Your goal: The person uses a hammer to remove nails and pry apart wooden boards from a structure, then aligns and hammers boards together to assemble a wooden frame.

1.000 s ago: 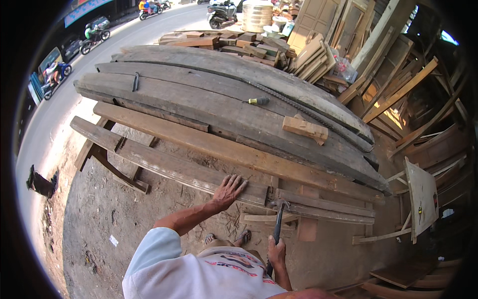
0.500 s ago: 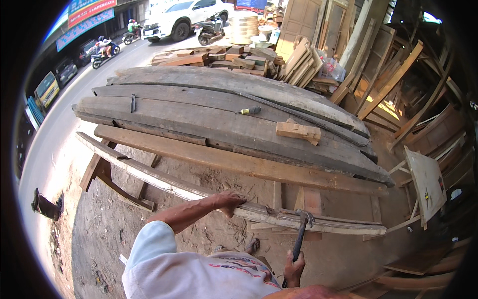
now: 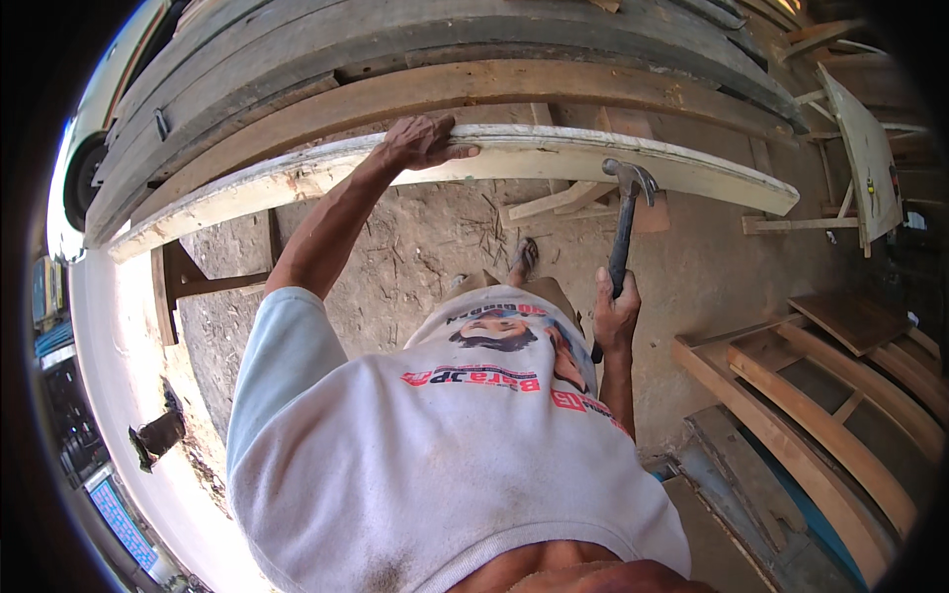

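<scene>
My left hand (image 3: 420, 143) lies palm down on the near edge of a long pale wooden plank (image 3: 692, 170) that runs across the view on a trestle. My right hand (image 3: 616, 314) grips the dark handle of a claw hammer (image 3: 625, 212), held upright with its steel head just below the plank's edge. My white printed shirt fills the lower middle of the view. One foot in a sandal (image 3: 524, 259) shows on the dirt floor under the plank.
Behind the pale plank lie a brown board (image 3: 474, 84) and several grey weathered planks (image 3: 297, 40). A wooden trestle leg (image 3: 173, 287) stands at left. Curved wooden frames (image 3: 811, 415) lie on the ground at right. A leaning panel (image 3: 870, 158) is at far right.
The view has tipped down and closer to the plank. My left hand now rests on the pale plank's edge, and my right hand has raised the hammer head up to the plank.
</scene>
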{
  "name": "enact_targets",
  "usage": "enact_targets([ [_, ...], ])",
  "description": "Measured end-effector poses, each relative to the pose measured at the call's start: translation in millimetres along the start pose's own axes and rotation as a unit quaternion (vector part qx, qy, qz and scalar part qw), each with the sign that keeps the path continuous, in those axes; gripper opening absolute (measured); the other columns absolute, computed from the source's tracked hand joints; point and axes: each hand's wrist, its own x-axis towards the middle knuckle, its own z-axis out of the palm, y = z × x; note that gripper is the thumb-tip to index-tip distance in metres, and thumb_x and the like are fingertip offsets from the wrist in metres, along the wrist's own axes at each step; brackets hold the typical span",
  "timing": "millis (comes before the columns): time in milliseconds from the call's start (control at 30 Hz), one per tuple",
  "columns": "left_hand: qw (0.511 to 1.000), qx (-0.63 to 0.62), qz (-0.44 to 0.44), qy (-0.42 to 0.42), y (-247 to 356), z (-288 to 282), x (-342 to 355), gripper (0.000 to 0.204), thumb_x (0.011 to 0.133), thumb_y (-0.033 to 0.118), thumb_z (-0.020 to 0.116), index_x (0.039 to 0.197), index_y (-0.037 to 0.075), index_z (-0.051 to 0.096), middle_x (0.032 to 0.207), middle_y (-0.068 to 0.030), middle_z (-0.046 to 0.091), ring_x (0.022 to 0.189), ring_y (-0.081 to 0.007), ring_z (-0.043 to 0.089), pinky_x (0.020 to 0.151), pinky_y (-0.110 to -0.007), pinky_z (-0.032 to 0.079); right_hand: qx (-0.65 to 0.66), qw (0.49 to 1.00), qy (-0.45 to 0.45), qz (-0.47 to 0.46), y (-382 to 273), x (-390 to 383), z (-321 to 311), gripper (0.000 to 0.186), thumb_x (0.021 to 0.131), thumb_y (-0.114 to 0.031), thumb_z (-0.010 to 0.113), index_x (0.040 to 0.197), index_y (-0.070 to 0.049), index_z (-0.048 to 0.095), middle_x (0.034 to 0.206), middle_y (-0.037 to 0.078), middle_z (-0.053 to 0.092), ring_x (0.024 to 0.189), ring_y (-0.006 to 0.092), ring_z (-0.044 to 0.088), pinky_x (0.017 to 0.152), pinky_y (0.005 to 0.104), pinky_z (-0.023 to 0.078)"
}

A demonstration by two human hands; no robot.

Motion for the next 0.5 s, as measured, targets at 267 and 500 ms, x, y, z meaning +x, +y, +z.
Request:
enact_targets([
  [267, 0.996, -0.071, -0.008, -0.047, -16.7, 6.3, 33.6, 0.103, 0.080, 0.098, 0.038, 0.098, 0.003, 0.074, 0.068, -0.0108, 0.062, 0.069, -0.0242, 0.061, 0.068, -0.048, 0.046, -0.019, 0.999, -0.035, -0.022, -16.1, 3.3, 4.0, 0.035, 0.104, -0.033, 0.063, 0.095, 0.000, 0.057, 0.072, 0.011, 0.055, 0.066, 0.0206, 0.053, 0.063, 0.0391, 0.046],
  [500, 0.991, -0.103, -0.048, -0.065, -42.2, 24.1, 46.4, 0.111, 0.080, 0.098, 0.036, 0.124, 0.004, 0.074, 0.073, -0.0110, 0.068, 0.076, -0.0246, 0.066, 0.076, -0.053, 0.049, 0.138, 0.922, 0.100, -0.348, -125.0, 20.9, -15.2, 0.039, 0.108, -0.037, 0.054, 0.101, 0.001, 0.050, 0.073, 0.006, 0.052, 0.058, 0.0107, 0.051, 0.051, 0.0262, 0.046],
])
